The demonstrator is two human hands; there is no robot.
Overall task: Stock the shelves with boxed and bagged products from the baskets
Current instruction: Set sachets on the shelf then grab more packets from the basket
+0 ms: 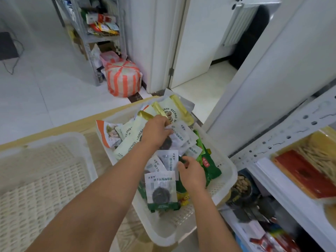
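Left hand (156, 130) grip curled on white, dark-windowed packets (181, 140) in white basket (160, 237); right hand (192, 174) grip unclear.

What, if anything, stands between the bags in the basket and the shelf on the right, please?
Nothing visible blocks it. The left hand and right hand already grip bags in the basket; only its low rim lies between them and the shelf, whose levels already hold other packs.

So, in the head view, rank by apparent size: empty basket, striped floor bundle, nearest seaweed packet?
1. empty basket
2. striped bundle and nearest seaweed packet look alike; the bundle sits farther away.
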